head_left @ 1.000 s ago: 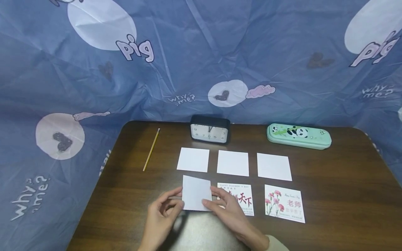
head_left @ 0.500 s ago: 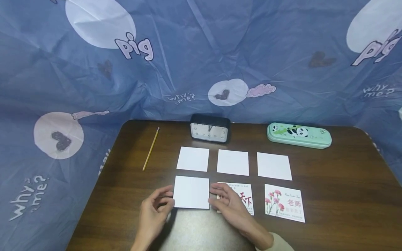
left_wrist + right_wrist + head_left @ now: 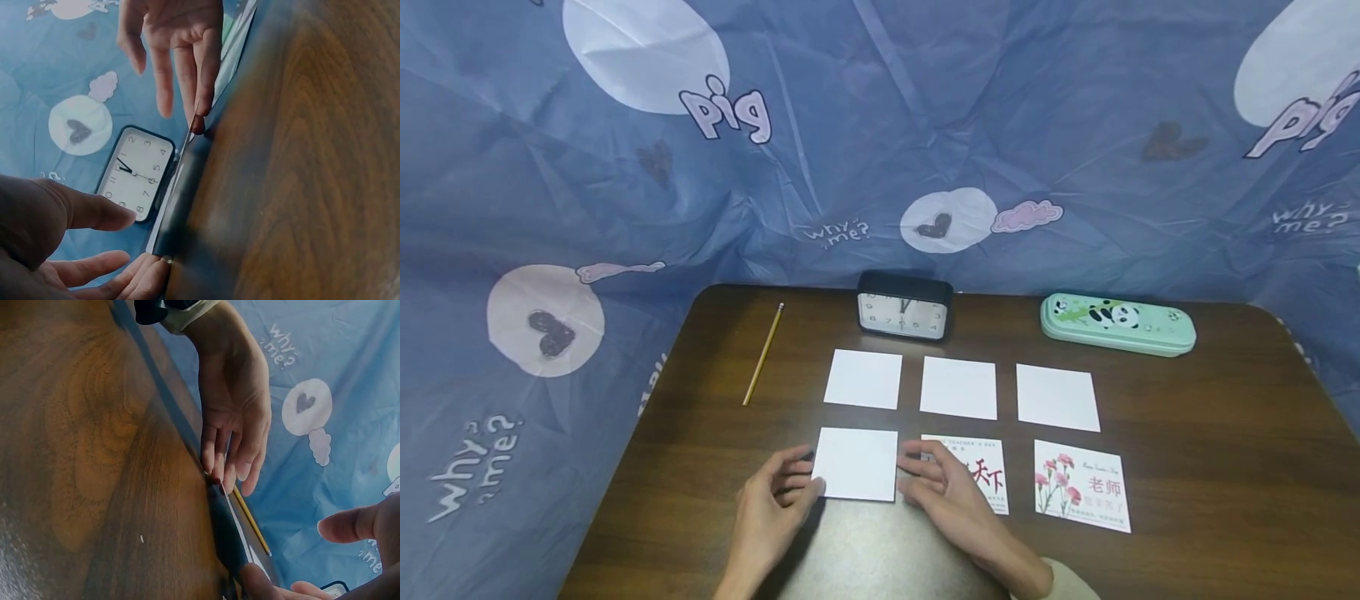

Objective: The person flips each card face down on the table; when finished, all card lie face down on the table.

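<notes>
A white blank card [image 3: 855, 464] lies level between my two hands, its dark edge and shadow showing low over the tabletop in the left wrist view. My left hand [image 3: 777, 506] has its fingertips at the card's left edge; its thumb [image 3: 103, 212] stands apart from the card there. At the opposite edge, my right hand [image 3: 953, 506] touches with its fingertips, fingers fairly straight [image 3: 184, 69]. That hand partly covers a card with red characters [image 3: 988, 471]. The flower card [image 3: 1081, 486] lies farther right.
Behind, three blank white cards [image 3: 863, 379] form a row. A black clock [image 3: 904, 306] stands at the table's back, with a green panda pencil case [image 3: 1117, 324] to its right. A yellow pencil [image 3: 763, 354] lies left. A blue printed cloth [image 3: 820, 167] hangs behind.
The card was tilted up with my right thumb on its face; it has come down flat and slightly toward me. My hands have spread to its two side edges, thumbs off its face.
</notes>
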Tool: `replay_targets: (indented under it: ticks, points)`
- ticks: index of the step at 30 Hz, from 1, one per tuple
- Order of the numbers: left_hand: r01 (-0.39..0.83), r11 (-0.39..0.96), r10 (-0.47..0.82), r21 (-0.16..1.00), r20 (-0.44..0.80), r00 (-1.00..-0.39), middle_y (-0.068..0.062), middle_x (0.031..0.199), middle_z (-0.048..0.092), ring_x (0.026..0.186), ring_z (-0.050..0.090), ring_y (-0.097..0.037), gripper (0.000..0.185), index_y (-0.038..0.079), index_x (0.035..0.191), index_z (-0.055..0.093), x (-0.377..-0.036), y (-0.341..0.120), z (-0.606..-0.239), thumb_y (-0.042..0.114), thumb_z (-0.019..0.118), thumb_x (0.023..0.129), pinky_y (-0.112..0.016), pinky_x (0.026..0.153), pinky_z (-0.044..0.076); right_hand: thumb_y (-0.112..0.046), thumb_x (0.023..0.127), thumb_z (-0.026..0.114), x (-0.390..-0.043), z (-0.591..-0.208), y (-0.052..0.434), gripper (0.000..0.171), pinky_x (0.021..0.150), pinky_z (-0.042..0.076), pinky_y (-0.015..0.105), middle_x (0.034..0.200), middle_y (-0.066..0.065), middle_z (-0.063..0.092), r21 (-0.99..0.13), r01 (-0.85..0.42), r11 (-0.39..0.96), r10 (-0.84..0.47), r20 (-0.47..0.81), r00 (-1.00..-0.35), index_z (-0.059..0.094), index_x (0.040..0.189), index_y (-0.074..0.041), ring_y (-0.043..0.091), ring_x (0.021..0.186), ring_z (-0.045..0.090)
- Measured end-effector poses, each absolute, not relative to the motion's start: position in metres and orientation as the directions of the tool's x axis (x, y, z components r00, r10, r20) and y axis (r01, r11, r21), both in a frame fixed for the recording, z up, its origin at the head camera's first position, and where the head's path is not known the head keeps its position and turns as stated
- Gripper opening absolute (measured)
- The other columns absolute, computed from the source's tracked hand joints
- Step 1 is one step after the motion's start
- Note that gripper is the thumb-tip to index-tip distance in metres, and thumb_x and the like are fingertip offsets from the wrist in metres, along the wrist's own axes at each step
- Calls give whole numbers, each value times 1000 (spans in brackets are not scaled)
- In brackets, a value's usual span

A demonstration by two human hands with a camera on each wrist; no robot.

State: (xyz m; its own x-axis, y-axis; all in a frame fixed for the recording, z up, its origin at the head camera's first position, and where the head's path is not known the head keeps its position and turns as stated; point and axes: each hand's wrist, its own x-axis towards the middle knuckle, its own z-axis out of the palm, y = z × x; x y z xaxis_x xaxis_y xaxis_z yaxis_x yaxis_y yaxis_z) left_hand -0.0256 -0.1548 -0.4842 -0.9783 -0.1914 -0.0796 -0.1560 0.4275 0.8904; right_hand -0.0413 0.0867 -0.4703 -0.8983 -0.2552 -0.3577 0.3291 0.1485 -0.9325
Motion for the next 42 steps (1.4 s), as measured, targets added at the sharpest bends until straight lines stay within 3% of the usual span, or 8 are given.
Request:
replay_targets:
  ticks: [8,15,23,34,42]
  points:
    - [-164,462,-188,872,-84,-979,-13,108,79,91,76,-15,38,5,125,71,-23,-156,-481,7,82,88,-17,75,61,-22,100,67,-43,-471,87,58,99,62,38,146,29,59,-935,325,139,-287,-352,-891,46,148,2,42,129,66]
    - [-152,480,-182,864,-72,-981,-14,111,79,93,77,-18,36,6,125,71,-21,-157,-479,12,81,91,-16,75,60,-24,100,65,-42,-471,86,58,102,60,46,148,29,58,-937,307,164,-310,-345,-886,45,148,2,41,126,68]
    - [-145,491,-191,859,-57,-980,-14,111,79,93,78,-20,34,5,124,71,-19,-159,-479,13,79,92,-18,75,61,-21,99,64,-41,-470,90,55,102,60,47,147,26,60,-936,303,178,-293,-345,-892,47,148,-1,42,129,65]
    - [-115,489,-203,864,-16,-979,-11,112,79,95,76,-16,31,7,123,72,-24,-154,-475,14,78,93,-20,79,61,-17,102,63,-43,-465,114,54,98,62,36,145,28,60,-954,272,127,-293,-298,-908,44,149,1,40,130,65]
    - [-40,366,-91,930,-7,-996,-14,114,78,94,75,-13,28,4,121,72,-27,-133,-475,7,76,93,-22,82,63,-16,101,64,-43,-454,137,50,97,62,31,144,22,64,-942,301,150,-190,-327,-926,48,147,-4,35,129,67]
